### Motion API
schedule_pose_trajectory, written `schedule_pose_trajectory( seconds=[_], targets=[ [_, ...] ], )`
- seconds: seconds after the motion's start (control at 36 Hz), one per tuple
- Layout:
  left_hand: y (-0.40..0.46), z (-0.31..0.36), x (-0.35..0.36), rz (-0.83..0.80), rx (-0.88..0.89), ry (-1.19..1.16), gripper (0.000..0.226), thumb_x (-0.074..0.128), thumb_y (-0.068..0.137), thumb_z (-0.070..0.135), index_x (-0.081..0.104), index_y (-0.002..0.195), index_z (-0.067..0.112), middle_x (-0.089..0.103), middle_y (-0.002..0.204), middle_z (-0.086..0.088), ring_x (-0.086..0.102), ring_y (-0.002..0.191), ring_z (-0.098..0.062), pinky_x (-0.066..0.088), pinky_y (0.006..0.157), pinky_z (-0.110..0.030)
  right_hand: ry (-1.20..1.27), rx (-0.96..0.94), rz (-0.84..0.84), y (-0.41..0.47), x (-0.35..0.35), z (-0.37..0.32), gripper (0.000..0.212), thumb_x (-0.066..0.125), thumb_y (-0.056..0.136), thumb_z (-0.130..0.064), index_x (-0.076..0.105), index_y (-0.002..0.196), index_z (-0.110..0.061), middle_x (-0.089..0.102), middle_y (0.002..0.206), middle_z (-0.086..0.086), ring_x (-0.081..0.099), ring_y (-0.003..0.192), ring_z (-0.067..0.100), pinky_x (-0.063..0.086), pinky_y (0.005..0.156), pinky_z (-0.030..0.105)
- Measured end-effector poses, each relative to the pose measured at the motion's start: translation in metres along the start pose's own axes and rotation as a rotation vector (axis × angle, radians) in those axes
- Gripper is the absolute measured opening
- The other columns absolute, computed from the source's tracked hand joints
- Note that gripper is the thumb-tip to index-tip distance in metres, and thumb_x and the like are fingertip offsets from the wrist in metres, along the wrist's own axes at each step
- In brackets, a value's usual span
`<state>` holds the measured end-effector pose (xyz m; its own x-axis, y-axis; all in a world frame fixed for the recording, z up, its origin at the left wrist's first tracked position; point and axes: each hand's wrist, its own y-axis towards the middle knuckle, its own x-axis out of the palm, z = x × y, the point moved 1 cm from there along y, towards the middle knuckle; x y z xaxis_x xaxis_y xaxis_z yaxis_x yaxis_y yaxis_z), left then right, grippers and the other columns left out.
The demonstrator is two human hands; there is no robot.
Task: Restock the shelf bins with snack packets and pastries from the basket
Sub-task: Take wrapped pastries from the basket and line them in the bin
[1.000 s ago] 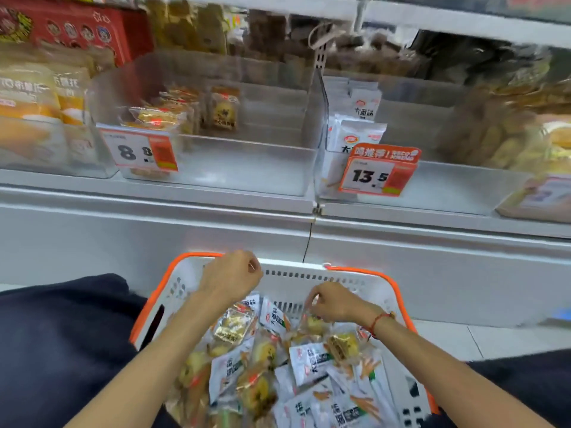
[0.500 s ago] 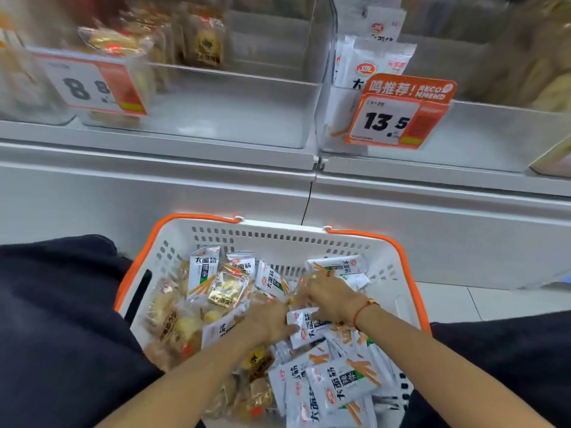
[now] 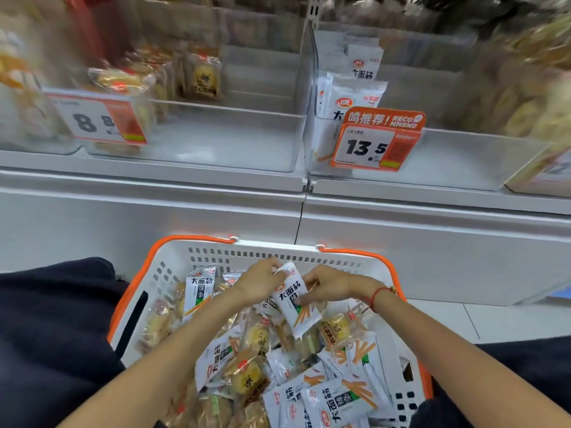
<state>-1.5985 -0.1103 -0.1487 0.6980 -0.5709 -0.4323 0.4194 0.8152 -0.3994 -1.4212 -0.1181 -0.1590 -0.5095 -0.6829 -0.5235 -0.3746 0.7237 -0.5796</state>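
A white basket with an orange rim point(image 3: 278, 253) sits in front of me, heaped with white snack packets and clear-wrapped yellow pastries point(image 3: 247, 375). My left hand point(image 3: 258, 281) and my right hand point(image 3: 327, 285) both grip a white snack packet point(image 3: 295, 301) lifted a little above the heap near the basket's far side. Above, a clear left bin point(image 3: 216, 140) holds a few pastries at its left. The clear right bin point(image 3: 457, 156) holds a few white packets point(image 3: 355, 94) standing at its left end.
Price tags hang on the bin fronts: "8.8" point(image 3: 99, 118) on the left, orange "13.5" point(image 3: 375, 140) on the right. More blurred goods fill bins at the far left and right. A white shelf ledge point(image 3: 278, 186) juts between basket and bins. My dark-clothed knees flank the basket.
Both hands went down into the heap, then came together and lifted one white packet toward the basket's far side. The view has tilted up a little since half a second ago.
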Motion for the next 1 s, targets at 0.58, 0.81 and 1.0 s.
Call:
schedule_pose_trajectory(
  seconds=[0.58,0.81,1.0],
  targets=[
    [-0.05,0.175,-0.094,0.318,0.576,-0.331,0.028,0.076,0.076,-0.001,0.061,0.091,0.017,0.073,0.072,0.011,0.064,0.066,0.002,0.051,0.061,-0.014,-0.004,-0.482,0.528,-0.158,-0.165,-0.129,0.013,0.067,0.088,-0.02,0.072,0.098,-0.013,0.074,0.094,0.001,0.067,0.08,0.008,0.053,0.073,0.021],
    [-0.023,0.244,-0.118,0.636,0.714,0.245,0.022,0.048,0.097,0.039,0.059,0.115,0.032,0.064,0.113,0.015,0.055,0.109,-0.005,0.045,0.089,-0.029,0.303,-0.333,0.836,-0.188,-0.22,-0.12,0.015,0.067,0.087,-0.02,0.07,0.093,-0.008,0.074,0.084,0.004,0.067,0.069,0.01,0.052,0.063,0.018],
    [0.039,0.244,-0.133,0.675,0.446,0.567,0.045,0.036,0.103,0.033,0.035,0.143,0.012,0.041,0.144,-0.009,0.034,0.132,-0.028,0.033,0.103,-0.041,0.472,-0.047,0.908,-0.158,-0.265,-0.092,0.014,0.065,0.09,-0.022,0.068,0.096,-0.009,0.074,0.083,0.005,0.07,0.068,0.013,0.056,0.07,0.026]
  ],
)
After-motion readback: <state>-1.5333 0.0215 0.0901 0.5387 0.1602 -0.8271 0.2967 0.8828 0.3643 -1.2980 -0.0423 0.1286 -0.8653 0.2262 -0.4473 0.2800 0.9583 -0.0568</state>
